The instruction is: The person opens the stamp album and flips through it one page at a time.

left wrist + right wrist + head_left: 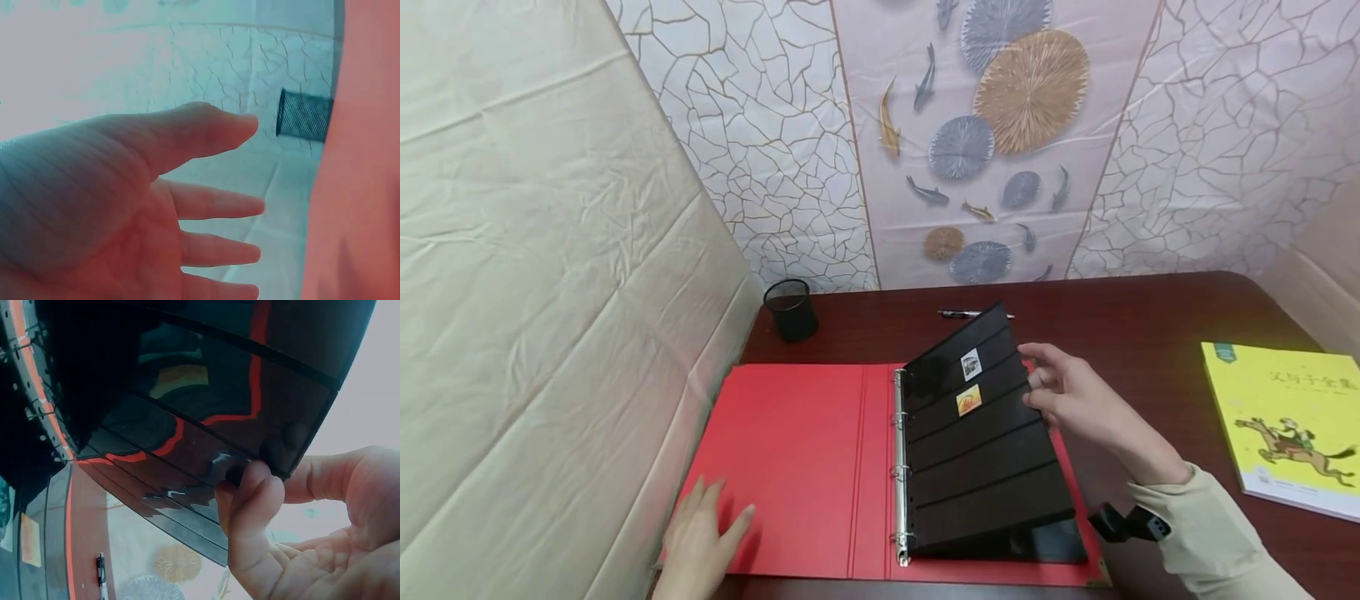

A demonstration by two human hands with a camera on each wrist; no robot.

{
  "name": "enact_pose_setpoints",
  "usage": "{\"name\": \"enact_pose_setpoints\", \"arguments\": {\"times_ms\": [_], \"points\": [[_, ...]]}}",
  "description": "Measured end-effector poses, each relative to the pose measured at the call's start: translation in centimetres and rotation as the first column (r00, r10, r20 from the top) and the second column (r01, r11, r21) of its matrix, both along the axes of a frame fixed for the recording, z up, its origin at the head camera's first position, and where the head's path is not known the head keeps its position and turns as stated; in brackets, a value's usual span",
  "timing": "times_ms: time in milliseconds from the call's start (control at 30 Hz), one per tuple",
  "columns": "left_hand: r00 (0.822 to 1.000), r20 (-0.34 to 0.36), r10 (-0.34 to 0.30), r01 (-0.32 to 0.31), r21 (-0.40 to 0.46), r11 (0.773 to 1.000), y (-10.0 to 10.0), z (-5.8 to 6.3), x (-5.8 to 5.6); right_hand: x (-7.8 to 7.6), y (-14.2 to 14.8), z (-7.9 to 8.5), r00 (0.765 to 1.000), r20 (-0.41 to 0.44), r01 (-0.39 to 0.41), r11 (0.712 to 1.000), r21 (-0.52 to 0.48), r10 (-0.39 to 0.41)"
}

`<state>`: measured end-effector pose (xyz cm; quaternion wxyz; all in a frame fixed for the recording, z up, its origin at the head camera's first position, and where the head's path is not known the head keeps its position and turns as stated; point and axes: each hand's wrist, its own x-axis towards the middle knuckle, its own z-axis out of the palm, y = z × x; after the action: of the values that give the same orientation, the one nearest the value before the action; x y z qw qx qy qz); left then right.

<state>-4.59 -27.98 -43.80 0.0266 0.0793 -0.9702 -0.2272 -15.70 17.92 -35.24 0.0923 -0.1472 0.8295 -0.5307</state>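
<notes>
Right hand pinches black page, tilted up from open red binder; left hand spread by its left cover. Likely page-turning; next move calls for easy leftward swing on rings.

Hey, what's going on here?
Someone has a red ring binder open on a dark table. Their right hand pinches the outer edge of a black page, holding it tilted up while its inner edge sits at the rings. Two small stamp-like pictures show on that page. The left hand is spread at the lower left of the binder, holding nothing. A pen and a black cup are farther back; a yellow book lies at the right.
</notes>
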Motion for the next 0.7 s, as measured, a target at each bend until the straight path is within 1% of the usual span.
{"name": "enact_pose_setpoints", "arguments": {"times_ms": [100,167,233,433,533,700], "points": [[1.000,0.024,-0.013,0.011,0.075,0.997,0.9,1.0,-0.5,0.0,-0.3,0.4,1.000,-0.005,-0.012,1.000,-0.007,0.012],[0.999,0.029,-0.026,0.022,0.117,0.993,1.4,1.6,-0.8,-0.1,-0.6,0.7,1.000,-0.010,-0.016,1.000,-0.017,0.016],[0.999,0.021,-0.042,0.039,0.141,0.989,1.9,2.0,-1.1,-0.1,-0.9,1.0,1.000,-0.012,-0.020,0.999,-0.026,0.020],[0.995,-0.031,-0.093,0.097,0.144,0.985,3.2,2.9,-1.7,-0.1,-1.7,1.9,0.999,-0.020,-0.027,0.999,-0.018,0.027],[0.992,-0.044,-0.115,0.121,0.152,0.981,3.9,3.5,-2.1,-0.1,-2.1,2.3,0.999,-0.013,-0.030,0.999,-0.022,0.029],[0.988,-0.046,-0.146,0.152,0.181,0.972,5.5,4.9,-2.8,-0.3,-2.9,2.9,0.999,-0.001,-0.040,0.997,-0.060,0.040]]}}
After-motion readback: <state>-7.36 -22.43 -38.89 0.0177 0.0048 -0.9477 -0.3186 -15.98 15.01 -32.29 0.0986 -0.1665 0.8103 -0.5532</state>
